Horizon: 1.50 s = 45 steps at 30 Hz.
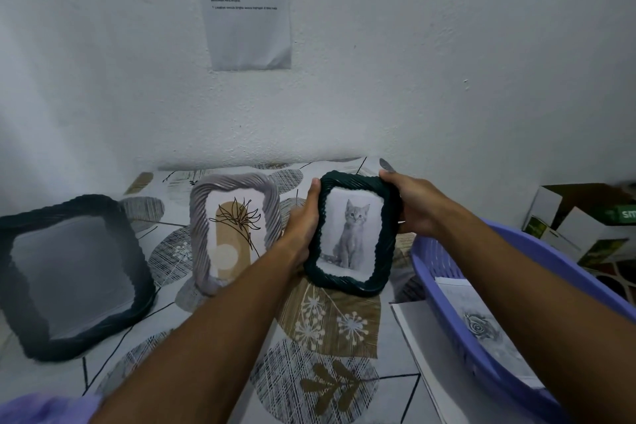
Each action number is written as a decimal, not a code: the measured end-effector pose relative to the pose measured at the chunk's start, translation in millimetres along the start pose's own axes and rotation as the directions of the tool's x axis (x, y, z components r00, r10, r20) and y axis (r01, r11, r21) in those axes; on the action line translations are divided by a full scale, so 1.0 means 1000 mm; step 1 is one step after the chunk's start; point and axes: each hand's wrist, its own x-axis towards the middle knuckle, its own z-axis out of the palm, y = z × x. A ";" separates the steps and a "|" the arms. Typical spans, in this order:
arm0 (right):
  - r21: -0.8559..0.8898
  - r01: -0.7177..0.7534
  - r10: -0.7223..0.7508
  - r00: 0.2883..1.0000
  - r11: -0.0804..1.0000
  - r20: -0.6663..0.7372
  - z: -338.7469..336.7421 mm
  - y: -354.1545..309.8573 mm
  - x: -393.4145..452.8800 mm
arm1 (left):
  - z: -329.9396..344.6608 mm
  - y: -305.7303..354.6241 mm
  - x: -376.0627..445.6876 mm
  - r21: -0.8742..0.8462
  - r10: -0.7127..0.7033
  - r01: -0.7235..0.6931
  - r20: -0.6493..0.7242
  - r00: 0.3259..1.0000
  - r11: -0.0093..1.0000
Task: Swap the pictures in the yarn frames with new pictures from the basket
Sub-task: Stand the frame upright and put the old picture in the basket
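Dark-green yarn frame (352, 234) gripped between both hands (358, 213).

Dim, cool, even light with soft shadows and no glare. Wide-angle distortion bends the edges. The large dark frame (74, 277) at left is smeared; the wall sheet's (246, 7) print is unreadable.

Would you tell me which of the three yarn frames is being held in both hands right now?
The dark green frame with the kitten picture, gripped by the left hand and right hand. The grey frame and the large dark frame are not held.
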 end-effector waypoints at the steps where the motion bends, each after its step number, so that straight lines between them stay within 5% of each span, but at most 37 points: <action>1: 0.003 0.001 -0.001 1.000 1.000 0.001 0.000 0.000 0.000 | 0.000 -0.001 0.002 0.008 -0.002 0.002 0.000 1.000 1.000; 5: -0.003 0.002 -0.002 1.000 1.000 -0.017 0.000 0.003 0.000 | -0.002 -0.004 0.004 0.043 -0.004 0.005 -0.014 1.000 0.999; 8: -0.045 0.027 -0.030 0.997 0.999 -0.064 0.001 0.003 0.000 | 0.002 0.002 -0.003 0.258 0.153 -0.120 -0.110 0.982 0.959; 14: -0.139 0.172 -0.198 0.958 0.975 -0.208 -0.005 -0.005 -0.007 | 0.015 0.008 -0.023 0.647 0.517 -0.278 -0.211 0.829 0.710; 17: -0.213 0.252 -0.304 0.917 0.944 -0.260 -0.012 -0.009 -0.024 | 0.017 0.009 -0.050 0.691 0.715 -0.467 -0.106 0.691 0.552; 19: -0.236 0.272 -0.329 0.909 0.933 -0.255 -0.019 -0.009 -0.038 | 0.015 0.008 -0.067 0.668 0.747 -0.537 -0.043 0.664 0.516; 23: -0.329 0.196 -0.258 0.953 0.924 -0.157 -0.037 0.007 -0.078 | 0.001 -0.008 -0.106 0.511 0.483 -0.464 0.105 0.869 0.724; 27: -0.388 0.081 -0.119 0.990 0.918 -0.077 -0.056 0.032 -0.123 | -0.008 -0.045 -0.152 0.322 0.085 -0.138 0.172 0.981 0.937; 30: -0.464 0.028 -0.046 0.999 0.885 -0.028 -0.064 0.048 -0.145 | 0.005 -0.068 -0.178 0.065 -0.136 0.125 0.213 0.967 0.990; 36: -0.566 0.014 -0.021 1.000 0.824 -0.006 -0.068 0.066 -0.170 | 0.032 -0.082 -0.196 -0.110 -0.321 0.354 0.240 0.916 0.929; 45: -0.597 0.038 -0.055 0.998 0.801 -0.010 -0.065 0.070 -0.175 | 0.055 -0.071 -0.197 -0.091 -0.414 0.440 0.217 0.884 0.893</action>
